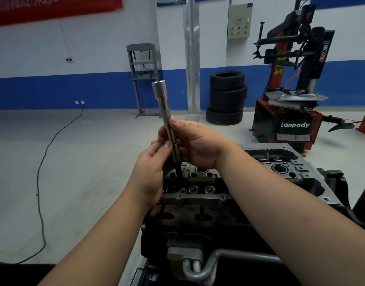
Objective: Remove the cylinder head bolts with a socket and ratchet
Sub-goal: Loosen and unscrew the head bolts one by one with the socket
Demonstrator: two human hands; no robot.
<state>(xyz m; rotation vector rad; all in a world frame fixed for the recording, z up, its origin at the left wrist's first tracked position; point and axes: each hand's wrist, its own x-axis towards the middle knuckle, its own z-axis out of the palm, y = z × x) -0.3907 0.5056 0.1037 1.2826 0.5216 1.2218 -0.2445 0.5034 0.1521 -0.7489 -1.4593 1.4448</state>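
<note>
Both hands hold a long chrome socket extension [164, 112] upright above the engine. Its wide socket end [159, 88] points up and a dark shaft [179, 171] hangs from its lower end toward the head. My left hand [151, 172] pinches the lower part of the chrome tool with thumb and fingers. My right hand [195, 143] grips it from the right, thumb on the shaft. The grey cylinder head [200, 188] lies below, with round bores and valve wells showing. No ratchet handle is in sight.
A stack of tyres [227, 98] stands behind, with a red and black tyre changer [291, 112] at the right. A grey shop press [142, 79] stands by the blue and white wall. A black cable [41, 182] snakes over the floor at left. A metal pipe [229, 259] runs below the engine.
</note>
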